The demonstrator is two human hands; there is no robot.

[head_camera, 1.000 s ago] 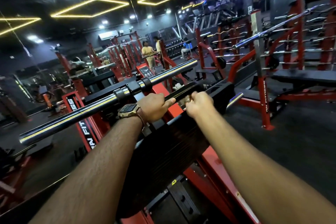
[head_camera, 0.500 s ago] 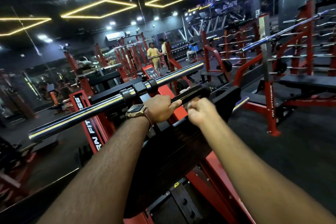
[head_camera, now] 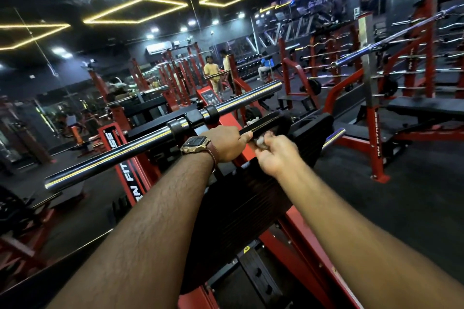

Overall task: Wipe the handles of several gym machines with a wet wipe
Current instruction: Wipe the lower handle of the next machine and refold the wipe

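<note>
- A dark handle point(head_camera: 263, 125) on a red gym machine point(head_camera: 140, 178) is grasped by the left hand point(head_camera: 227, 142).
- A white wet wipe point(head_camera: 261, 140), apparently bunched, is clenched against the handle by the right hand point(head_camera: 278, 155).
- Judged risk: the wipe could be dropped if the grip is loosened mid-stroke.

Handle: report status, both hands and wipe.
Left hand grips black handle. Right hand holds wet wipe against it. Nothing in the way.
</note>
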